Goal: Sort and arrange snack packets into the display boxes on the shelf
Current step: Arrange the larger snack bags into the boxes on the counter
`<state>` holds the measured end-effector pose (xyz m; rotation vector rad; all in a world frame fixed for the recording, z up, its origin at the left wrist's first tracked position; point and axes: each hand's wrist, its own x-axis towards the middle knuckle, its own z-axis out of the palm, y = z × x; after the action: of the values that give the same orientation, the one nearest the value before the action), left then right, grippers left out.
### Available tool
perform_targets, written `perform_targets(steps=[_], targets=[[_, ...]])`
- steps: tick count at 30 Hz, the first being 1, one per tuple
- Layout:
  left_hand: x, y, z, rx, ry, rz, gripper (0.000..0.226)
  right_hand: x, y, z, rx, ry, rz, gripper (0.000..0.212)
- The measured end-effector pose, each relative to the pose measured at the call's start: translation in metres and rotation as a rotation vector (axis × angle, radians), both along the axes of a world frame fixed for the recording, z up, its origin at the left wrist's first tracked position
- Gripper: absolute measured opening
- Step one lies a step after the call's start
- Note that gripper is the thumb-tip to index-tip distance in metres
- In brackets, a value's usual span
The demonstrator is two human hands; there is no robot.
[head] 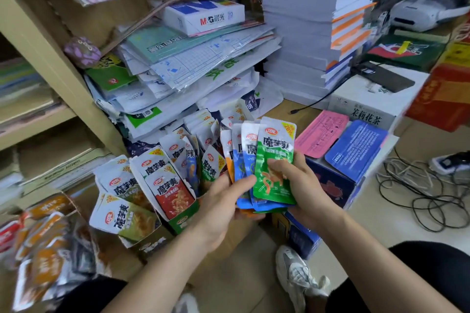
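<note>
Holding a fan of snack packets (254, 140) upright between both hands. Left hand (223, 201) pinching the fan's lower left edge, thumb on the front, fingers curled behind. Right hand (305, 183) gripping the lower right, thumb laid across the front green packet (276, 157), fingers behind. Tucked behind the green packet and stepping toward the left hand, blue packets (248, 160), then an orange packet (227, 150) at the outer edge.

Just left of the left hand, a green display box (184, 215) with packets standing in it, a red packet (171, 192) at the front. Beyond that box, further from the hands, more white-topped packets (178, 150) upright in rows. Further left again, an olive packet (127, 218) leaning forward. Far left and blurred, a heap of orange packets (43, 249).

Below the right hand, a blue carton (304, 235), with a white shoe (295, 269) just beside it. Right of the right hand, a pink tray (321, 134) and a blue tray (356, 150) lying side by side. Above the hands, a slumped pile of wrapped stationery (190, 58) and a tall stack of white paper (300, 33). Far right on the floor, tangled black cables (427, 201).
</note>
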<state>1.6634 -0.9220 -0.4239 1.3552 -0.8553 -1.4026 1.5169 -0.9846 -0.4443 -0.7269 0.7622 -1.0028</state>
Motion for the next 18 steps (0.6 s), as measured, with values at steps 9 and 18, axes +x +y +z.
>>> perform_targets(steps=[9, 18], targets=[[0.038, -0.012, -0.009, -0.125, 0.020, 0.181, 0.063, 0.051, 0.013, 0.002, -0.488, 0.426, -0.129, 0.060], [0.068, -0.015, -0.012, -0.076, 0.254, 0.316, 0.041, 0.077, 0.038, 0.009, -0.515, 0.528, -0.139, 0.084]])
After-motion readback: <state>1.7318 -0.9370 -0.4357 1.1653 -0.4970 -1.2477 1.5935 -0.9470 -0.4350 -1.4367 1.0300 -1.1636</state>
